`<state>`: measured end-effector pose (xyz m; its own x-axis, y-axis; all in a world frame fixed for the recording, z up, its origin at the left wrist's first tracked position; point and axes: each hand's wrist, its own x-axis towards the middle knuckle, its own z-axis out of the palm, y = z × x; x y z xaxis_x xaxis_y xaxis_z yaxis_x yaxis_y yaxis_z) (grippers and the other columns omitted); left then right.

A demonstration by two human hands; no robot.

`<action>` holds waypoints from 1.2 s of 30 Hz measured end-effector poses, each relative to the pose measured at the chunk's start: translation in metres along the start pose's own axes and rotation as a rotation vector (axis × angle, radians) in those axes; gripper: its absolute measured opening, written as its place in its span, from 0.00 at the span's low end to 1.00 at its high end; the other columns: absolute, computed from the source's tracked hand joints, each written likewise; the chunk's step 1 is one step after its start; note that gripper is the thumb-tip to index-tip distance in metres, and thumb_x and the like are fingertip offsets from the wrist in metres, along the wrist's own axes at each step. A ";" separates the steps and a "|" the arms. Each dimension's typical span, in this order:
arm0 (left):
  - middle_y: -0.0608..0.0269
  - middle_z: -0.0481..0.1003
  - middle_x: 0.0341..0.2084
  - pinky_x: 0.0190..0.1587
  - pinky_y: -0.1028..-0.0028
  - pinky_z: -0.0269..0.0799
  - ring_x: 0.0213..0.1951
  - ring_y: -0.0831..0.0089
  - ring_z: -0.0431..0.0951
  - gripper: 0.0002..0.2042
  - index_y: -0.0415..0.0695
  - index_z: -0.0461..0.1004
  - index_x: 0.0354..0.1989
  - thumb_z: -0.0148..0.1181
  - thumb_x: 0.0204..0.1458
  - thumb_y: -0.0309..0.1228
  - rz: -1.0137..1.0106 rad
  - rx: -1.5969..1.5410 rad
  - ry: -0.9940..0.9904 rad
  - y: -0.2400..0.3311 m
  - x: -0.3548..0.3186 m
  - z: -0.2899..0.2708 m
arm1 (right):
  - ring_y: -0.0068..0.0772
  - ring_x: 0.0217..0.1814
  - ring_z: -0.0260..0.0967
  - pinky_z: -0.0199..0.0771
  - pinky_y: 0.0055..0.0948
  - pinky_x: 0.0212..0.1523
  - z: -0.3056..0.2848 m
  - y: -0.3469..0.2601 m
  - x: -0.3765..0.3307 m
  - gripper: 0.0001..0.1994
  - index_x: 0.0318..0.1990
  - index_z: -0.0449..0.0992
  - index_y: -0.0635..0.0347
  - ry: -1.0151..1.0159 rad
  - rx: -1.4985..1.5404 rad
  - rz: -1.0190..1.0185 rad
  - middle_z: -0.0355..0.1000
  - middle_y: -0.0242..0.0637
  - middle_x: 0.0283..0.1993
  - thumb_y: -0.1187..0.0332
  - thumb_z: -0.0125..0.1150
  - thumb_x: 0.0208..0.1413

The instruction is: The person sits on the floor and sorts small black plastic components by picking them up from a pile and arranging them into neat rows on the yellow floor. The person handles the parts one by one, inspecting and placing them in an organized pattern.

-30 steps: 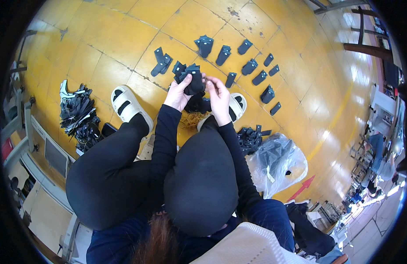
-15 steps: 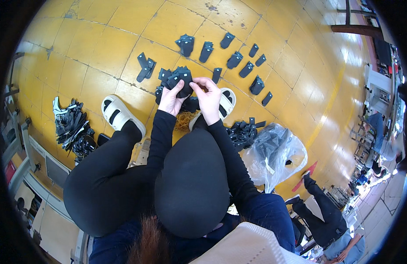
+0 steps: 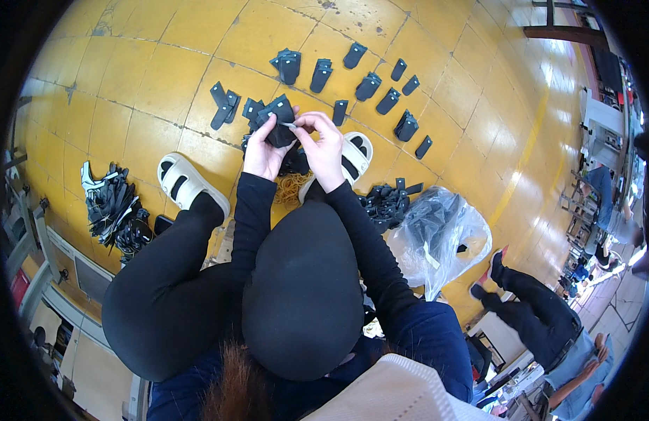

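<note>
My left hand (image 3: 264,153) grips a small bundle of flat black pieces (image 3: 279,112) with rounded ends, its thumb on top. Beside it, the thumb and fingers of my right hand (image 3: 323,146) pinch a small pale strip (image 3: 289,125) against the bundle; what the strip is cannot be made out. More black pieces lie on the floor under and behind my hands, partly hidden. Just beyond, a fanned group of black pieces (image 3: 225,107) rests on the tiles. A tangle of yellow-orange bands (image 3: 289,189) sits below my hands, between the sandals.
Several small stacks of black pieces (image 3: 369,86) are spread over the yellow floor ahead. A dark heap (image 3: 112,203) lies left, another black pile (image 3: 387,205) right, by a clear plastic bag (image 3: 437,235). My feet wear cream sandals (image 3: 191,184). A person (image 3: 542,316) is at lower right.
The pale strip now shows at my right fingertips against the bundle, which is tilted more. Both hands shifted slightly left in view. The person at lower right has changed leg position.
</note>
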<state>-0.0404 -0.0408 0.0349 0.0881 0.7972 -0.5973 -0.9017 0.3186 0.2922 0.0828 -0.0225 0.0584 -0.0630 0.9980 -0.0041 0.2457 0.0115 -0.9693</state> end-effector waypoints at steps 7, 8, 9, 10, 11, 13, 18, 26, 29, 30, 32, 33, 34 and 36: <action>0.54 0.71 0.49 0.50 0.69 0.68 0.48 0.69 0.72 0.18 0.40 0.62 0.55 0.49 0.59 0.34 0.141 0.020 0.117 0.005 0.005 -0.013 | 0.21 0.38 0.70 0.68 0.20 0.42 0.001 0.025 0.003 0.07 0.39 0.71 0.65 -0.071 0.166 0.206 0.74 0.34 0.37 0.80 0.56 0.52; 0.55 0.72 0.47 0.46 0.70 0.70 0.46 0.69 0.73 0.17 0.40 0.63 0.54 0.51 0.58 0.32 0.156 -0.007 0.138 0.007 0.003 -0.011 | 0.21 0.39 0.69 0.68 0.20 0.43 0.001 0.024 0.010 0.07 0.38 0.71 0.64 -0.020 0.273 0.301 0.73 0.33 0.37 0.81 0.55 0.52; 0.54 0.72 0.47 0.45 0.70 0.71 0.45 0.69 0.74 0.17 0.40 0.64 0.53 0.51 0.58 0.32 0.171 0.010 0.149 0.008 0.001 -0.011 | 0.20 0.38 0.69 0.67 0.20 0.42 0.003 0.035 0.018 0.06 0.37 0.71 0.64 0.055 0.416 0.277 0.72 0.31 0.36 0.81 0.54 0.53; 0.54 0.73 0.46 0.44 0.71 0.72 0.45 0.69 0.74 0.17 0.40 0.64 0.53 0.52 0.57 0.32 0.185 0.026 0.158 0.009 0.000 -0.011 | 0.21 0.36 0.68 0.67 0.20 0.41 0.000 0.053 0.029 0.07 0.37 0.71 0.63 0.096 0.373 0.196 0.71 0.30 0.34 0.83 0.51 0.53; 0.54 0.73 0.46 0.43 0.71 0.72 0.44 0.69 0.74 0.16 0.40 0.65 0.53 0.52 0.57 0.32 0.196 0.039 0.163 0.008 0.001 -0.009 | 0.20 0.34 0.68 0.68 0.20 0.38 -0.004 0.072 0.042 0.09 0.36 0.71 0.63 0.159 0.359 0.167 0.71 0.30 0.34 0.85 0.46 0.52; 0.53 0.74 0.45 0.43 0.70 0.73 0.43 0.68 0.75 0.16 0.39 0.65 0.52 0.53 0.56 0.31 0.219 0.091 0.158 0.010 -0.002 -0.005 | 0.17 0.31 0.66 0.67 0.19 0.32 -0.015 0.098 0.063 0.07 0.32 0.73 0.63 0.104 0.222 0.262 0.71 0.28 0.29 0.81 0.49 0.50; 0.51 0.74 0.46 0.49 0.65 0.72 0.46 0.65 0.75 0.16 0.38 0.66 0.51 0.52 0.53 0.25 0.189 0.120 0.110 0.013 -0.006 0.005 | 0.21 0.24 0.69 0.66 0.21 0.26 -0.023 0.133 0.105 0.06 0.28 0.76 0.65 0.120 -0.079 0.402 0.75 0.36 0.27 0.73 0.52 0.48; 0.51 0.74 0.45 0.50 0.65 0.72 0.47 0.65 0.75 0.16 0.36 0.66 0.51 0.52 0.52 0.23 0.198 0.126 0.121 0.014 -0.003 -0.004 | 0.41 0.46 0.70 0.69 0.33 0.46 -0.005 0.129 0.112 0.14 0.40 0.74 0.60 -0.090 -0.501 -0.154 0.72 0.39 0.44 0.80 0.52 0.42; 0.50 0.74 0.45 0.51 0.66 0.70 0.47 0.65 0.75 0.17 0.36 0.66 0.51 0.52 0.51 0.23 0.206 0.124 0.127 0.020 -0.006 -0.004 | 0.44 0.52 0.64 0.66 0.37 0.51 -0.004 0.119 0.108 0.22 0.44 0.72 0.55 -0.333 -0.717 -0.307 0.67 0.36 0.52 0.85 0.49 0.39; 0.50 0.74 0.45 0.52 0.66 0.70 0.47 0.65 0.74 0.18 0.36 0.65 0.51 0.52 0.51 0.23 0.213 0.127 0.136 0.022 -0.006 -0.005 | 0.43 0.52 0.64 0.66 0.38 0.50 -0.003 0.117 0.107 0.22 0.44 0.72 0.56 -0.394 -0.790 -0.328 0.66 0.36 0.52 0.85 0.48 0.39; 0.50 0.73 0.46 0.52 0.66 0.70 0.47 0.64 0.74 0.18 0.35 0.65 0.52 0.52 0.50 0.23 0.223 0.126 0.136 0.023 -0.006 -0.005 | 0.42 0.51 0.63 0.67 0.38 0.50 -0.005 0.118 0.109 0.21 0.45 0.71 0.55 -0.494 -0.908 -0.355 0.66 0.37 0.50 0.84 0.48 0.42; 0.49 0.73 0.46 0.52 0.66 0.70 0.47 0.64 0.74 0.19 0.35 0.65 0.52 0.52 0.50 0.23 0.224 0.120 0.127 0.023 -0.004 -0.006 | 0.42 0.51 0.63 0.67 0.38 0.49 -0.005 0.118 0.111 0.20 0.45 0.71 0.55 -0.510 -0.911 -0.351 0.66 0.37 0.48 0.84 0.49 0.42; 0.49 0.73 0.46 0.52 0.66 0.70 0.47 0.64 0.74 0.19 0.35 0.64 0.52 0.51 0.49 0.22 0.220 0.114 0.114 0.023 -0.003 -0.006 | 0.42 0.50 0.64 0.67 0.37 0.48 -0.005 0.119 0.113 0.20 0.45 0.72 0.55 -0.522 -0.917 -0.344 0.66 0.38 0.47 0.84 0.49 0.43; 0.50 0.74 0.45 0.50 0.65 0.72 0.47 0.64 0.75 0.18 0.34 0.66 0.51 0.51 0.50 0.22 0.225 0.055 0.104 0.020 -0.002 -0.005 | 0.42 0.49 0.64 0.68 0.35 0.46 -0.007 0.121 0.117 0.15 0.40 0.74 0.56 -0.525 -0.930 -0.347 0.65 0.39 0.40 0.81 0.52 0.44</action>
<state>-0.0604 -0.0384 0.0381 -0.1591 0.7949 -0.5855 -0.8689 0.1688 0.4653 0.1120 0.0962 -0.0574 -0.6144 0.7844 -0.0853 0.7483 0.5450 -0.3782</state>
